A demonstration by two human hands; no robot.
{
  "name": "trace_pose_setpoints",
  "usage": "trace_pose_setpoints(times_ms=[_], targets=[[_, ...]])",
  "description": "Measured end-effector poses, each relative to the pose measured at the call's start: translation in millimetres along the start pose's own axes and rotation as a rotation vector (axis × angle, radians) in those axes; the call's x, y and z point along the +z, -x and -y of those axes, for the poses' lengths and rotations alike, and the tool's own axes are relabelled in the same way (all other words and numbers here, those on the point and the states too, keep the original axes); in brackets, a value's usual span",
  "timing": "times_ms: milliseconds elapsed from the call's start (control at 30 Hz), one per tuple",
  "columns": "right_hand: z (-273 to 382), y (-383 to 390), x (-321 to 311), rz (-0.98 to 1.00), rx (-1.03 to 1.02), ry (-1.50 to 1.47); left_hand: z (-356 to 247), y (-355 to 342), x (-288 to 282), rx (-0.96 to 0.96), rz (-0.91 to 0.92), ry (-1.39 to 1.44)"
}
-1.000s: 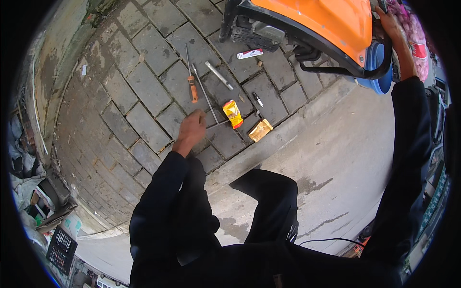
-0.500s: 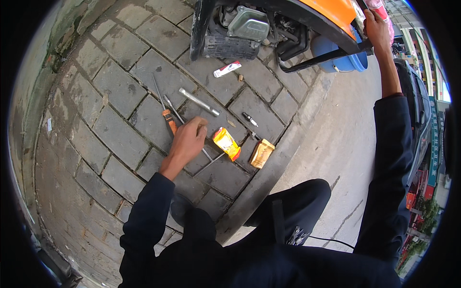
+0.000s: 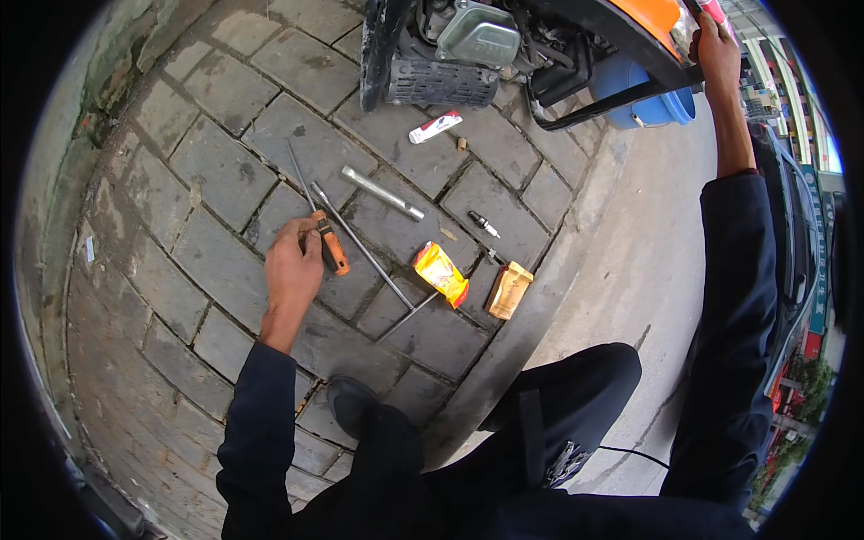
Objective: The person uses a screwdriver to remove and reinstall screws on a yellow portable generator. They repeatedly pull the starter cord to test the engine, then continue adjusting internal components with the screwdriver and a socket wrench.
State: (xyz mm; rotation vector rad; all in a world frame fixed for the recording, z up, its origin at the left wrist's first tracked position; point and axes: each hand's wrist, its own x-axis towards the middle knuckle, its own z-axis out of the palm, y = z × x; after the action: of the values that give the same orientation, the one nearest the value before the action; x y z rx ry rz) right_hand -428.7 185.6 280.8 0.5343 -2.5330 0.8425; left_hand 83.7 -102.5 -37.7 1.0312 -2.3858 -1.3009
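My left hand (image 3: 294,256) is low over the paving, fingers bent and drawn together against the orange-and-black handle of a screwdriver (image 3: 331,245); its fingertips are partly hidden. The screwdriver still lies on the stones. To its right lie a long T-handle wrench (image 3: 360,241) and a silver tubular socket wrench (image 3: 382,193). Further right are a spark plug (image 3: 484,224), a yellow-and-red packet (image 3: 441,274) and a small tan box (image 3: 509,290). At the upper right, my right hand (image 3: 718,58) is closed round the black frame (image 3: 661,88) of an orange engine-powered machine (image 3: 643,16).
A white-and-red slim box (image 3: 436,127) and a small cork-like piece (image 3: 462,143) lie below the machine's engine (image 3: 479,34). A blue bucket (image 3: 648,106) stands beside the frame. The kerb (image 3: 560,236) runs along the paving's right; a wall (image 3: 54,207) bounds the left.
My left hand has moved left, from over the T-handle wrench to the screwdriver handle. The view has shifted slightly. My right hand stays at the frame.
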Motion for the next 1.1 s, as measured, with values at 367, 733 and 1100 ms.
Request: trace_pose_setpoints(times_ms=[367,733,1100], targets=[[17.2,62.4,0.1,-0.272,-0.183,0.435,7.8,8.2,-2.1,-0.115,0.012,-0.101],[1.4,65.4,0.0,-0.245,-0.334,0.138,12.5,3.6,8.2,-0.118,0.037,-0.109],[10.3,73.3,2.9,-0.19,-0.199,-0.013,14.4,2.4,8.3,-0.13,0.032,-0.098]])
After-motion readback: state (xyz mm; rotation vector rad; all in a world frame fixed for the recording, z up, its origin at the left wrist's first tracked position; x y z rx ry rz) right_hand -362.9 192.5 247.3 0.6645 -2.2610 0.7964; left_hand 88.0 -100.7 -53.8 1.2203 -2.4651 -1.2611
